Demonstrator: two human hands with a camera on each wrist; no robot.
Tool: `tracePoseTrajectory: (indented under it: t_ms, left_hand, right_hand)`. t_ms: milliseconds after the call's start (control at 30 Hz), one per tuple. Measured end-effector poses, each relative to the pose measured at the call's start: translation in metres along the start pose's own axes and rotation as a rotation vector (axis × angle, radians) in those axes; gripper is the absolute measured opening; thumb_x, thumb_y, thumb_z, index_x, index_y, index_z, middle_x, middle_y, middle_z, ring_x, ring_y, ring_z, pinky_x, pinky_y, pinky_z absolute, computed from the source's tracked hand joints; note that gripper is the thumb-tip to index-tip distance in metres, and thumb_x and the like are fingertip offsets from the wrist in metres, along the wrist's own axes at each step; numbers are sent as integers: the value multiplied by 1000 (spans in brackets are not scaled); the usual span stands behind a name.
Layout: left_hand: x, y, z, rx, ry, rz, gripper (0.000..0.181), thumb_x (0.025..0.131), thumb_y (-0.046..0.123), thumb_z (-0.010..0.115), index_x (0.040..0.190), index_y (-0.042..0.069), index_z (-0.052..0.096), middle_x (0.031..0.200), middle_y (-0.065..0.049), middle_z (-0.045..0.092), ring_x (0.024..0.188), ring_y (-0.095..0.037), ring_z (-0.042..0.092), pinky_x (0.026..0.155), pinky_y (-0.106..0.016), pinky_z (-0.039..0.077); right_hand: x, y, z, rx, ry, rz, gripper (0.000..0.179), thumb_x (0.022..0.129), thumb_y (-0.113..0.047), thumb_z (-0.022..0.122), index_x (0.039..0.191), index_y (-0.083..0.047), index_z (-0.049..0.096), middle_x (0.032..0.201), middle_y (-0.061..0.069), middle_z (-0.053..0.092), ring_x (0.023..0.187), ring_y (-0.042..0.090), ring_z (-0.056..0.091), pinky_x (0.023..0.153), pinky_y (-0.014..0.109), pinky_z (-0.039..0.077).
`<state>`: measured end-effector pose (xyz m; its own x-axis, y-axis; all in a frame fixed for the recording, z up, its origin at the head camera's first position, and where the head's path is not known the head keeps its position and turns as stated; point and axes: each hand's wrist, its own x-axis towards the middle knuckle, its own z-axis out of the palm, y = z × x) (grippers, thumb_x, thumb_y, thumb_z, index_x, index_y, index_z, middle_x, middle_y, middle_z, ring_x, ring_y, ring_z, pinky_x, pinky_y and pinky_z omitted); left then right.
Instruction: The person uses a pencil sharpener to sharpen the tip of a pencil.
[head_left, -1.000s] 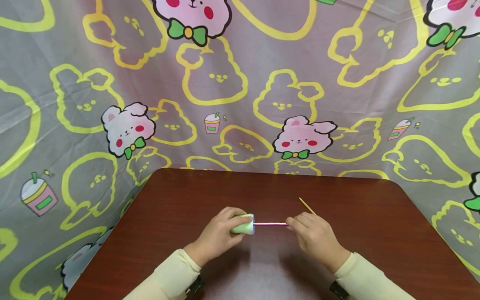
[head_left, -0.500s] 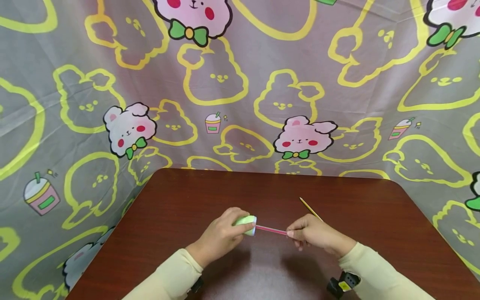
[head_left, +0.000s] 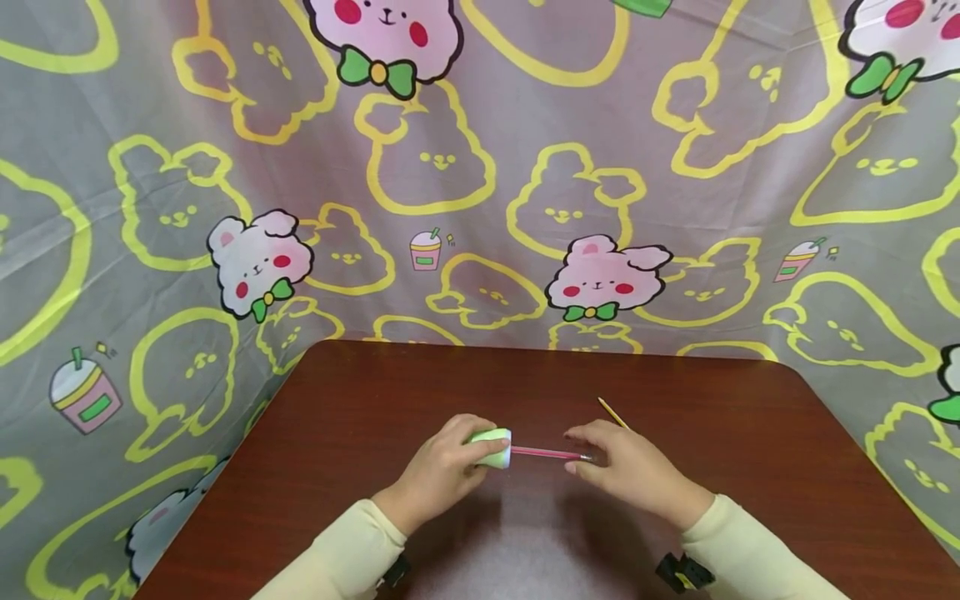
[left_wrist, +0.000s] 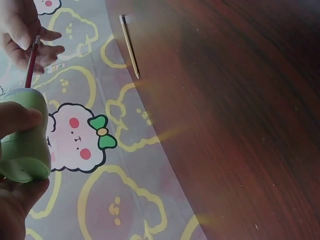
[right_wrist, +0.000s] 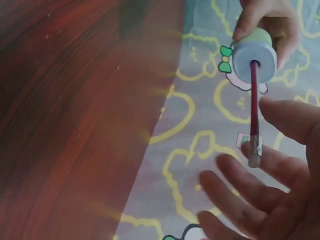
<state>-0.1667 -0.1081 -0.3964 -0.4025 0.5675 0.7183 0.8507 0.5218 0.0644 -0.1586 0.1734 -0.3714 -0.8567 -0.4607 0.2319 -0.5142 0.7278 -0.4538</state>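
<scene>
My left hand (head_left: 435, 471) grips a green pencil sharpener (head_left: 495, 460) with a pale end face, held sideways above the table. Out of the hole in that face (right_wrist: 245, 62) sticks a red pencil (head_left: 543, 452), its tip hidden inside. The pencil's metal ferrule and eraser (right_wrist: 255, 152) point toward my right hand (head_left: 637, 475). Thumb and fingers of that hand are spread apart around the eraser end, without gripping it. In the left wrist view, the sharpener's rounded green base (left_wrist: 25, 165) shows between thumb and fingers.
A yellow pencil (head_left: 611, 412) lies on the dark brown wooden table (head_left: 420, 375), just beyond my right hand. Behind and beside the table hangs a grey cloth (head_left: 480, 225) with cartoon rabbit prints.
My right hand pinched the red pencil's end and turned over; now its fingers have let go and spread. The left hand stays nearly still with the sharpener, the pencil still in the hole.
</scene>
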Motion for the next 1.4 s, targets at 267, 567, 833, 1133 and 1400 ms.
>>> tracePoseTrajectory:
  t_ms: [267,567,833,1133,1400]
  left_hand:
    - [-2,-1,-2,-38,18,-52,50,61,-2,85,107,15,72,106,-8,62,99,-23,59,81,-30,54]
    - [-1,-3,-4,-71,34,-90,51,62,-2,84,108,13,72,106,-7,64,98,-22,60,81,-30,53]
    - [-1,0,-4,-139,1,-162,52,61,-4,83,109,13,72,106,-6,64,98,-22,60,79,-30,53]
    - [-1,4,-5,-186,-16,-213,50,62,-4,82,109,11,73,105,-6,65,97,-22,60,80,-31,53]
    - [-2,-1,-2,-46,35,3,52,58,-6,82,105,14,74,104,-8,62,98,-23,59,80,-28,53]
  right_hand:
    - [-6,3,10,-212,274,-181,48,73,-28,83,116,-13,68,109,-3,65,92,15,65,73,37,53]
    - [-4,16,18,-220,490,-433,41,96,-45,54,106,-9,71,97,-3,68,85,15,66,70,35,53]
    - [0,19,23,-220,589,-541,42,101,-39,44,90,-9,71,82,-4,66,73,12,62,64,30,50]
    - [1,19,27,-301,665,-618,38,103,-26,43,83,-7,69,71,-2,63,61,13,57,53,29,47]
    - [-3,10,14,98,161,-230,12,88,-15,68,83,-7,73,70,-3,67,64,6,61,58,27,51]
